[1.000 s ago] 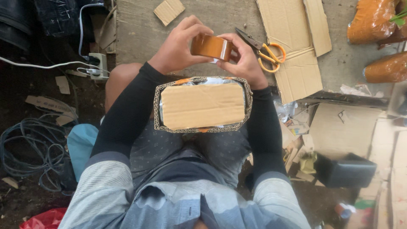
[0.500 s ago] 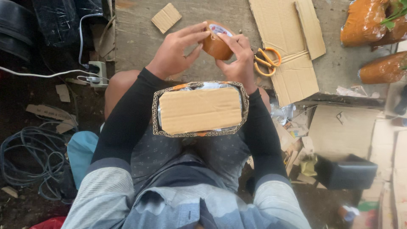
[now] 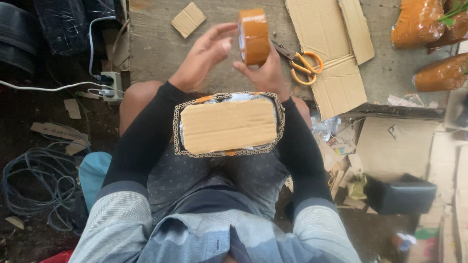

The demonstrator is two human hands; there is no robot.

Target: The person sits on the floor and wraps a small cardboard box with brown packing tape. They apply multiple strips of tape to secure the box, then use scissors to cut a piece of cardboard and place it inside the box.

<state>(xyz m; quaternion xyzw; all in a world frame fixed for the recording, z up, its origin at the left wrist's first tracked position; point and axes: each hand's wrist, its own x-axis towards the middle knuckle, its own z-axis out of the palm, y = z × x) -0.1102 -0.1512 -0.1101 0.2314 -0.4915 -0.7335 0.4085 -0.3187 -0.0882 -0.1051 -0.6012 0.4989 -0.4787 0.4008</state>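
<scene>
The cardboard-wrapped parcel [image 3: 228,124] rests on the lap, below both hands. Right hand [image 3: 265,73] fingers pinch the brown tape roll [image 3: 253,36] upright above it, while the left hand [image 3: 207,53], fingers spread, hovers just beside. Judging from this, the left fingertips should find the loose tape end while the roll stays steady.

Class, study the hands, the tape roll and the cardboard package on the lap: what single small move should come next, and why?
Probably the left hand should pick at the brown tape roll to find its loose end. The right hand holds the roll upright above the cardboard package, the left fingers are spread open beside it, and no tape strip is pulled out yet.
</scene>
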